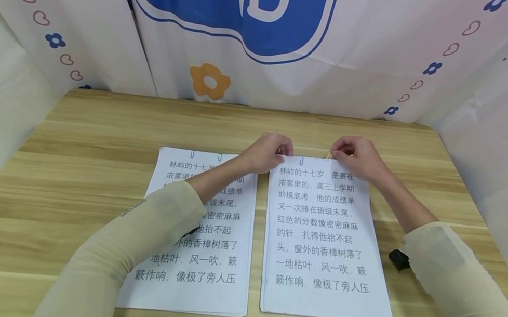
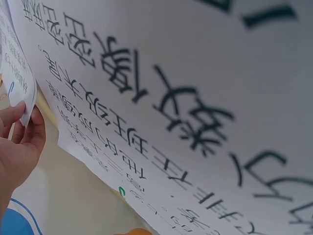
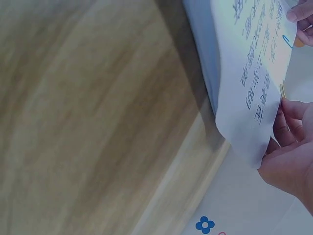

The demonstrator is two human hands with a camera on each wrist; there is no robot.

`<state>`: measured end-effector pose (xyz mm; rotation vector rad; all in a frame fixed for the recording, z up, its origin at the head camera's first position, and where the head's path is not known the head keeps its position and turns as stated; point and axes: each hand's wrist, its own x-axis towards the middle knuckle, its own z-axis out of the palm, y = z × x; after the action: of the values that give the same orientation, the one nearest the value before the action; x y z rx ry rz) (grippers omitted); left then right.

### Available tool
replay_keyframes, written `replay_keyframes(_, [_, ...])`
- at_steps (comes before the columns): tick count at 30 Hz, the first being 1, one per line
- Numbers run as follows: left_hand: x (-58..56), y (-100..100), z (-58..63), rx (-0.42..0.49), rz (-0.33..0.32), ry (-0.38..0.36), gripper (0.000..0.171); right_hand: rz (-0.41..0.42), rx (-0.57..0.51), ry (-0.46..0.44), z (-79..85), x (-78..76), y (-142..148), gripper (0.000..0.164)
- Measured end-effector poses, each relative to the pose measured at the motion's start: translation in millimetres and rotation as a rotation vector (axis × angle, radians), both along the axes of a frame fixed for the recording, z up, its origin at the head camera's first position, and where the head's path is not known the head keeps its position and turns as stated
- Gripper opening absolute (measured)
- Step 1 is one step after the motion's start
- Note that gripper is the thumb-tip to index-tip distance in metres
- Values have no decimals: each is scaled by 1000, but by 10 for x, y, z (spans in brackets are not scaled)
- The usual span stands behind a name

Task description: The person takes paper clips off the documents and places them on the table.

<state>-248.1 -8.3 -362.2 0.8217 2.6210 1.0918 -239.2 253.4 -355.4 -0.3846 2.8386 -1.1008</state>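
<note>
Two stacks of printed paper lie side by side. At the top left corner of the right stack [image 1: 313, 301], my left hand [image 1: 264, 152] pinches the sheets between thumb and fingers. My right hand [image 1: 359, 155] pinches a yellow paper clip [image 3: 282, 91] at the top edge, toward the right corner. How far the clip is on the paper cannot be told. A blue paper clip [image 1: 301, 160] sits on that edge between the hands. The left stack [image 1: 191, 298] has two paper clips on its top edge, one of them green [image 2: 122, 191]; my left forearm covers part of its text.
Both stacks lie on a wood-grain table [image 1: 70, 158]. A small black object [image 1: 399, 260] shows beside my right sleeve. Behind the table hangs a white cloth with a blue sign and an orange flower [image 1: 209, 81]; white cloth also closes both sides.
</note>
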Motion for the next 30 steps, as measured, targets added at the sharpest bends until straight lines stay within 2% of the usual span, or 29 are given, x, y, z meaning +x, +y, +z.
replay_keyframes(10, [-8,-8,-7,5,0,-1,22,-26,-20,-18,12,5,-12,16])
replay_keyframes(30, [-1,-10,-18,0,0,-9,22,-117,-12,18,-22,-63,57,13])
